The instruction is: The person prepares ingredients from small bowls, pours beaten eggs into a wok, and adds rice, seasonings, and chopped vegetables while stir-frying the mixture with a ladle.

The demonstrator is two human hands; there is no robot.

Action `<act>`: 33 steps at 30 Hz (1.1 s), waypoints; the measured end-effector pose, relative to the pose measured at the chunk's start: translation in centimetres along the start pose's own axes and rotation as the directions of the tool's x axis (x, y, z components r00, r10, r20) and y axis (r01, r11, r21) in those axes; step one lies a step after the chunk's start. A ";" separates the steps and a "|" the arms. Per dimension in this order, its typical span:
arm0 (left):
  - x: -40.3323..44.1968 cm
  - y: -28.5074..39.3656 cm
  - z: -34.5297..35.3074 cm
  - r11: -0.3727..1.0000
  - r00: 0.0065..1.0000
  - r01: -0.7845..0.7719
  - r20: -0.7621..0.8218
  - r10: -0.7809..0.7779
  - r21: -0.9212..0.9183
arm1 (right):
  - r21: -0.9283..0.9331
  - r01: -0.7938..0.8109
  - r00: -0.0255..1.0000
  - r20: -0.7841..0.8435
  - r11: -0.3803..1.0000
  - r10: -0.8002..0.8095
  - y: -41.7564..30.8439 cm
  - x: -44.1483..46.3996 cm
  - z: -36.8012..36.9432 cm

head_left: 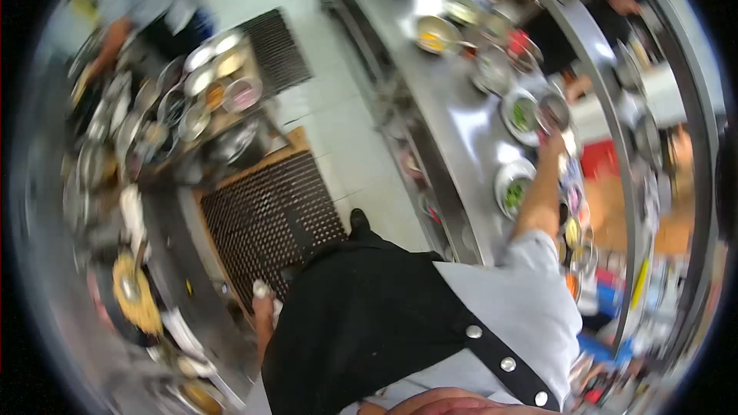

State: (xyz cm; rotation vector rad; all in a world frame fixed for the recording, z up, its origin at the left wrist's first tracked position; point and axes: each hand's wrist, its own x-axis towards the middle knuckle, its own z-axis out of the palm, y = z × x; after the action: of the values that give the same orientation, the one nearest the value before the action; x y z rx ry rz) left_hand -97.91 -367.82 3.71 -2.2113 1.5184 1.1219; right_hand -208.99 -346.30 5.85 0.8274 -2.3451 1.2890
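Note:
My right arm stretches out over the steel counter (480, 161). At its end my right hand (550, 141) is closed on the near edge of a small round metal bowl (553, 111); blur hides the fingers' detail. Beside that bowl is a white plate (509, 124) with chopped greens (524, 114). Nearer to me, next to my forearm, lies a second white plate (501, 194) that also bears greens (516, 194). My left hand (264, 309) hangs low at my side, wrapped round what looks like a bunched white cloth (262, 290).
A pan of yellow food (137, 292) sits on the stove at left. Several metal containers (229, 65) crowd the left station, where a co-worker (138, 0) stands. Black rubber mats (265, 204) cover part of the floor. A steel shelf rail (600, 69) runs above the counter.

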 end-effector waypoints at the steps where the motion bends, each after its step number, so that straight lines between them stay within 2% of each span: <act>1: 0.4 -2.1 1.2 0.959 1.000 -0.013 0.014 0.017 -0.283 | -0.003 0.000 0.965 0.263 1.000 0.001 -5.3 0.1 -1.3; 2: 2.9 -5.2 4.0 0.957 0.994 0.008 -0.101 -0.039 -0.291 | 0.484 -0.224 0.964 0.240 0.846 0.118 -11.2 -0.1 -0.7; 3: 1.3 -5.2 3.4 0.901 0.997 -0.032 -0.073 0.000 -0.432 | 0.621 -0.367 0.925 0.320 0.693 0.204 -19.3 -0.2 -0.6; 4: -1.2 -3.4 1.2 0.918 0.996 0.083 0.000 -0.089 -0.387 | 0.821 -0.551 0.827 0.511 0.153 0.236 -12.4 3.0 2.0; 5: 0.9 -7.3 3.7 0.943 0.995 0.020 -0.087 -0.052 -0.332 | 0.448 -0.236 0.937 0.341 0.862 0.079 -15.4 2.5 3.0; 6: 3.1 -11.1 6.7 0.963 0.986 -0.036 -0.167 -0.009 -0.268 | 0.789 -0.578 0.786 0.469 0.208 0.403 -23.9 1.9 3.6; 8: 1.9 -12.8 7.6 0.975 0.944 0.161 -0.265 -0.198 -0.155 | 0.817 -0.541 0.820 0.459 0.199 0.343 -30.3 2.1 8.4; 9: 1.8 -14.6 9.0 0.926 0.916 0.223 -0.261 -0.306 -0.303 | 0.802 -0.566 0.817 0.513 0.191 0.266 -35.4 2.2 11.5; 10: 1.9 -18.0 11.1 0.937 0.956 -0.046 -0.288 -0.059 -0.345 | 0.748 -0.646 0.759 0.612 0.149 0.222 -40.5 1.8 13.1; 11: 0.0 -19.1 11.8 0.896 0.939 -0.083 -0.336 -0.077 -0.436 | 0.685 -0.719 0.693 0.697 0.114 0.185 -45.0 2.2 14.6; 12: -1.7 -20.0 11.7 0.853 0.918 -0.129 -0.386 -0.090 -0.506 | 0.672 -0.731 0.682 0.718 0.119 0.138 -49.1 3.2 17.3; 13: -2.7 -21.0 11.9 0.837 0.911 -0.121 -0.394 -0.119 -0.534 | 0.626 -0.770 0.624 0.779 0.122 -0.064 -53.7 3.8 20.3; 14: -3.9 -21.9 12.4 0.807 0.911 0.079 -0.286 -0.297 -0.585 | 0.580 -0.803 0.537 0.804 0.138 -0.255 -58.9 4.0 22.9; 15: -4.9 -22.9 13.3 0.742 0.872 0.274 -0.167 -0.460 -0.613 | 0.625 -0.761 0.584 0.777 0.177 -0.235 -66.8 2.0 23.7; 16: -3.8 -26.3 17.0 0.654 0.850 0.334 -0.082 -0.520 -0.679 | 0.667 -0.713 0.631 0.745 0.214 -0.218 -75.7 -1.4 23.5; 17: -2.9 -29.0 20.2 0.556 0.824 0.390 0.009 -0.567 -0.734 | 0.702 -0.687 0.653 0.710 0.190 -0.262 -82.3 -4.1 23.8; 18: -3.9 -29.7 20.8 0.531 0.819 0.385 0.014 -0.574 -0.755 | 0.735 -0.659 0.674 0.672 0.161 -0.306 -88.1 -6.7 24.1; 20: -6.1 -31.0 21.1 0.223 0.708 0.490 0.235 -0.666 -0.843 | 0.675 -0.727 0.581 0.702 0.125 -0.413 -97.2 -10.9 25.3; 22: -7.0 -32.7 22.1 0.164 0.699 0.475 0.257 -0.668 -0.865 | 0.585 -0.811 0.466 0.660 0.015 -0.589 -102.9 -12.7 29.7; 24: -7.9 -33.7 23.3 0.119 0.689 0.472 0.281 -0.668 -0.874 | 0.417 -0.909 0.303 0.649 -0.006 -0.698 -109.7 -18.7 28.8; 26: -8.6 -34.3 23.6 0.282 0.720 0.369 0.081 -0.689 -0.886 | 0.433 -0.902 0.304 0.643 0.005 -0.703 -114.1 -24.0 28.9; 27: -8.9 -34.5 23.4 0.272 0.715 0.376 0.091 -0.693 -0.886 | 0.366 -0.931 0.245 0.635 0.006 -0.733 -115.6 -26.6 28.6; 28: -9.2 -34.4 22.5 0.285 0.702 0.411 0.101 -0.705 -0.866 | 0.257 -0.965 0.123 0.617 0.051 -0.777 -117.3 -30.0 26.3; 30: -8.9 -34.7 21.3 0.292 0.687 0.449 0.117 -0.717 -0.845 | 0.199 -0.977 0.079 0.672 0.078 -0.736 -118.8 -34.0 25.9; 32: -8.0 -34.8 20.7 0.191 0.655 0.401 0.134 -0.744 -0.896 | 0.201 -0.973 0.056 0.670 0.109 -0.740 -119.4 -37.6 26.1; 33: -7.6 -34.7 20.3 0.199 0.660 0.404 0.134 -0.739 -0.893 | 0.152 -0.977 -0.008 0.667 0.146 -0.745 -119.2 -38.7 26.9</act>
State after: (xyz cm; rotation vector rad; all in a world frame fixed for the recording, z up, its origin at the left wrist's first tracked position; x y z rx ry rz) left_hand -78.19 -335.77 -12.42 -3.3132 -0.2547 1.4325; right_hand -103.94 -406.42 47.99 2.8206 -1.1618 3.8624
